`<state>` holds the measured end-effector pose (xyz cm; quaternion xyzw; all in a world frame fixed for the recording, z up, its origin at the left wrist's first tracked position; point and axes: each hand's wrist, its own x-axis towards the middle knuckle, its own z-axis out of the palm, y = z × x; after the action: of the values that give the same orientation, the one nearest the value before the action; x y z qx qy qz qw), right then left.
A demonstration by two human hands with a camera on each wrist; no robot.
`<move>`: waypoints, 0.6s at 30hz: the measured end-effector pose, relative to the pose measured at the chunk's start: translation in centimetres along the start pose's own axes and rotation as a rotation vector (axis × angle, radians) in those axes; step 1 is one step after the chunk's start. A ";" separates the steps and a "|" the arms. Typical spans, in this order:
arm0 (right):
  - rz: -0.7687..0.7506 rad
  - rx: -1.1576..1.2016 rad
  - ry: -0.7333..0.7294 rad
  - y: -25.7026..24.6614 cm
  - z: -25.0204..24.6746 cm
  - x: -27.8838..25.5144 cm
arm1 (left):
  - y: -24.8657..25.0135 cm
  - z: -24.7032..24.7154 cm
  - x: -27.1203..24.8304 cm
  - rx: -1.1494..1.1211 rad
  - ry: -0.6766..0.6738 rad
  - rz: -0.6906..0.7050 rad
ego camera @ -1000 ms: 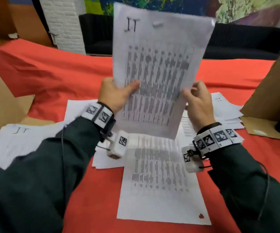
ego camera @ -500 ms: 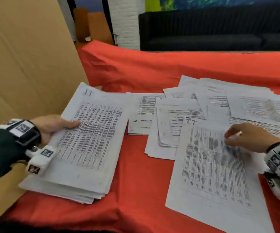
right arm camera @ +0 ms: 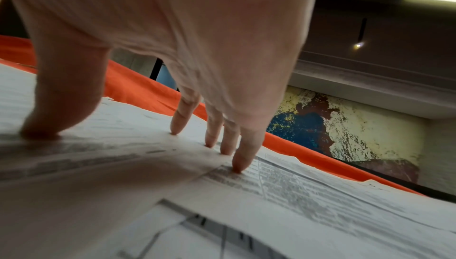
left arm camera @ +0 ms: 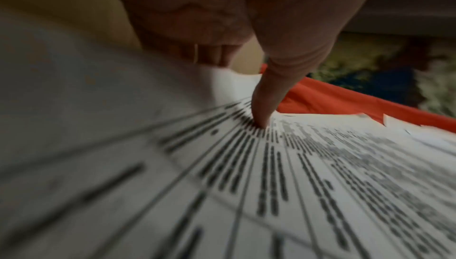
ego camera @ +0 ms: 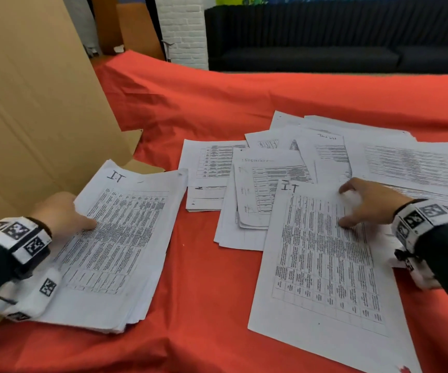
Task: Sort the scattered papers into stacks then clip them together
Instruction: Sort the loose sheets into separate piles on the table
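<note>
Left hand [ego camera: 58,211] pinching "I.T" stack [ego camera: 115,246] at lower left, steadying it. Right hand [ego camera: 371,201], fingers spread, pressing loose "I.T" sheet [ego camera: 322,265] at lower right, likely for transfer.

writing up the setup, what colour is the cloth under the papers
Red-orange cloth, plainest in the head view.

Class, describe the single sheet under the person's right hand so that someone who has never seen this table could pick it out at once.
Start at the red tablecloth and go to the scattered papers on its right half. The loose sheet lies nearest the viewer, overlapping them, with the right hand touching its upper part with spread fingertips. Unlike the thick stack under the left hand, also marked "I.T", it is one page alone.
</note>
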<state>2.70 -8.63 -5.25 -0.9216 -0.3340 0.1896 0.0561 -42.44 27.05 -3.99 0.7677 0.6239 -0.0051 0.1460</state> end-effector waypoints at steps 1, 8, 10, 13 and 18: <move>0.002 -0.009 -0.006 -0.1 -0.1 0.2 | 0.9 0.3 -0.1 0.121 0.072 0.041; 0.062 0.048 -0.019 -0.9 -0.9 1.4 | 16.4 3.1 -5.6 -0.054 -0.078 0.610; 0.062 0.032 0.034 -0.5 -1.1 1.6 | 21.3 4.4 -5.7 -0.005 -0.143 0.710; 0.093 0.089 0.097 1.7 -2.1 0.7 | 27.6 6.0 -5.4 0.103 -0.183 0.840; 0.240 0.220 0.271 8.4 -3.6 -2.0 | 34.7 8.2 -3.7 0.317 -0.293 0.806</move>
<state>7.68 -16.26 -3.21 -0.9601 -0.1888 0.1045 0.1778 -8.55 15.42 -3.60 0.9532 0.2398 -0.1518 0.1039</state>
